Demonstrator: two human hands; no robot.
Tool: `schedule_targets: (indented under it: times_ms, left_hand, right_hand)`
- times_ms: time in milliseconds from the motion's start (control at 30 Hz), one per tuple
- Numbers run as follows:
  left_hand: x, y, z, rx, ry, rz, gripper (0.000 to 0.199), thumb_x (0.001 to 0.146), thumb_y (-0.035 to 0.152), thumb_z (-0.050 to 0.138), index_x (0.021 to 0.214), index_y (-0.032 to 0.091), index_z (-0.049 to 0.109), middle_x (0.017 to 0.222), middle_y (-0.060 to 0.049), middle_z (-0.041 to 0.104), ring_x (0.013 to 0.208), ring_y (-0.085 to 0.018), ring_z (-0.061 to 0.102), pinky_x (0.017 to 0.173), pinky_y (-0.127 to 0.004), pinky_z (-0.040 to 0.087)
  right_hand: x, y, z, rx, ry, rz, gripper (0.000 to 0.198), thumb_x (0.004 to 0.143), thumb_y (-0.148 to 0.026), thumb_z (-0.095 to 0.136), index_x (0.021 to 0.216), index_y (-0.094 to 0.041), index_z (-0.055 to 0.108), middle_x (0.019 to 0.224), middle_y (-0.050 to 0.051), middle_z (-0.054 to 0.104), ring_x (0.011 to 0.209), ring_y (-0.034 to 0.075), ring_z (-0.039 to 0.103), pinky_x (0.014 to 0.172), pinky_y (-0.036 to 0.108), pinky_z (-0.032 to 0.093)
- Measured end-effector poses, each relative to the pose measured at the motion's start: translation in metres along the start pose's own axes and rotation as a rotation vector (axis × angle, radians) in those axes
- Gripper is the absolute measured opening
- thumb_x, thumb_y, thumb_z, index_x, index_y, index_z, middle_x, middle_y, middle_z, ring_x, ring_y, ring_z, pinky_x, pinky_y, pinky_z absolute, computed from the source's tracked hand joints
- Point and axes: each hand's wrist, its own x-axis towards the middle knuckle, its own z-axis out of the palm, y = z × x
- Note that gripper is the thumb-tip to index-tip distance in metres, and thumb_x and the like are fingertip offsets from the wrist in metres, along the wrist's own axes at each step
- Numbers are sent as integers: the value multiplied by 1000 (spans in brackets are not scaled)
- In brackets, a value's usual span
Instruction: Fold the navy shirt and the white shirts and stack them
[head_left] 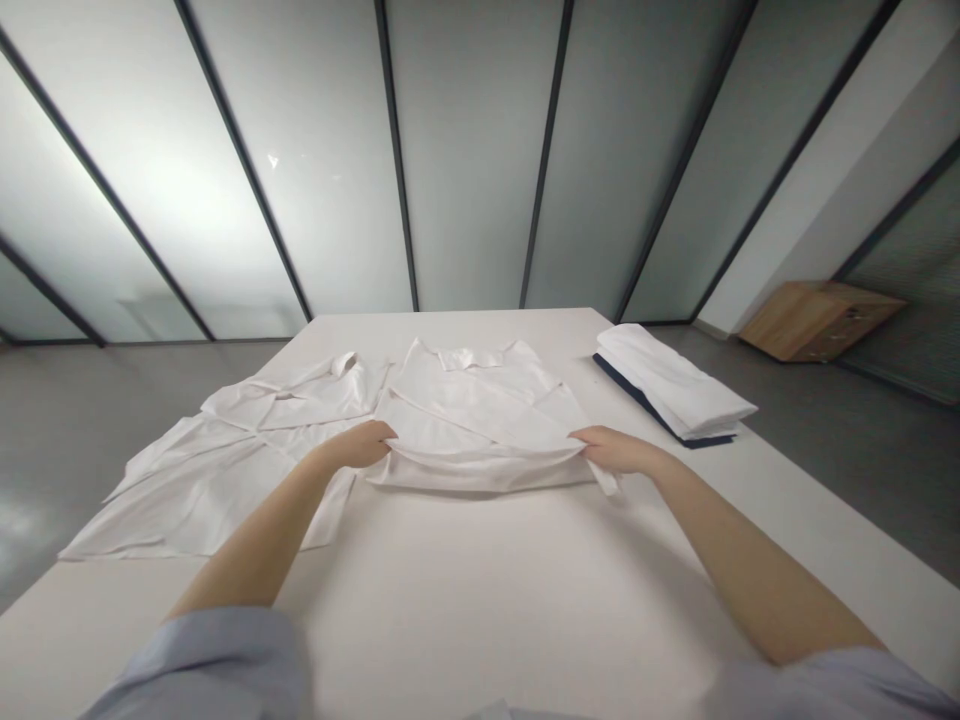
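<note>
Item 1, left side of the white table [465, 570]: one white shirt [187, 490], lying spread and creased. It could be getting dragged if the left forearm brushes it.

Item 2, left of table centre: left hand [367, 443], clamping the near left corner of the centre garment. An uneven pull could be skewing the fold.

Item 3, table centre: one white collared garment [480, 410], probably a shirt, lying with its collar towards the table's far end and its near edge doubled up. Slack layers could be trapping creases if pressed down unsmoothed.

Item 4, right of table centre: right hand [611, 448], pinching the opposite corner, well apart from its partner. A loose strip [609, 481] is hanging below it and could be sticking out crookedly if missed.

Item 5, right edge of table: folded white cloth [671, 375] resting on dark navy cloth [705, 441]. A knock from the right arm could be tipping the pile off.

Obscured, left to right: the left forearm is covering part of item 1; white on white is blurring its border with item 3; fabric is hiding some fingertips and the layer count; the white cloth is concealing most of the navy.
</note>
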Motion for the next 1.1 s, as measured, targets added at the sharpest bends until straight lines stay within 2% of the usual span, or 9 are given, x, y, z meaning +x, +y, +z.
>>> schedule_targets:
  times_ms: [67,100,200,333,433,533,700,867,1100]
  left_hand:
    - [-18,-2,-18,-151,-123,48,29,69,20,46,80,23,73,93,0,73,90,-19,66,84,-25,48]
    - [-26,-3,-28,-210,-122,27,29,69,23,47,82,23,73,95,0,72,91,-20,65,84,-25,48]
    - [-34,-10,-61,-325,21,-106,32,67,36,53,90,22,71,98,-1,70,93,-23,63,82,-27,49]
    - [-1,-19,-94,-374,241,-190,35,70,42,50,86,17,67,84,-2,68,87,-24,62,76,-30,50]
    - [47,-22,-97,-266,560,-299,35,78,33,40,93,12,64,89,-7,68,90,-24,61,80,-32,48]
    - [88,-21,-75,-219,684,-386,35,84,25,34,105,13,60,110,-12,66,108,-25,57,91,-34,43]
    - [113,-11,-10,-154,392,-392,32,93,25,31,114,15,53,119,-14,64,114,-23,58,91,-32,43]
    - [103,0,26,51,285,-326,30,95,26,30,110,16,53,113,-14,66,109,-23,61,88,-31,44]
    - [52,19,15,173,161,-204,31,90,31,36,94,16,63,96,-13,70,97,-26,65,82,-34,46]
  right_hand:
    - [-27,-4,-18,76,-107,-41,33,77,-21,48,98,-24,73,107,4,71,103,24,63,89,31,48]
    - [-38,-6,-28,75,-109,-16,30,76,-24,49,95,-24,73,105,4,72,101,25,64,87,30,49]
    - [-50,-9,-66,15,30,12,26,77,-29,51,88,-24,73,97,4,72,94,24,65,82,29,50]
    - [-10,-11,-112,-98,327,45,21,76,-25,53,85,-20,71,94,5,71,91,24,65,80,29,49]
    - [48,-14,-124,-121,526,91,24,80,-22,48,92,-16,68,92,7,71,88,23,64,78,30,48]
    - [102,-14,-106,-176,684,122,29,85,-21,41,104,-15,63,101,10,69,96,23,61,79,28,45]
    - [141,-3,-39,-218,476,322,28,91,-20,36,106,-17,60,105,13,69,93,22,62,73,26,43]
    - [128,1,4,-289,384,384,29,95,-24,33,111,-16,56,107,17,68,95,25,64,73,30,42]
    - [60,1,15,-417,253,302,29,93,-26,35,106,-17,59,103,15,69,94,25,64,74,29,41]
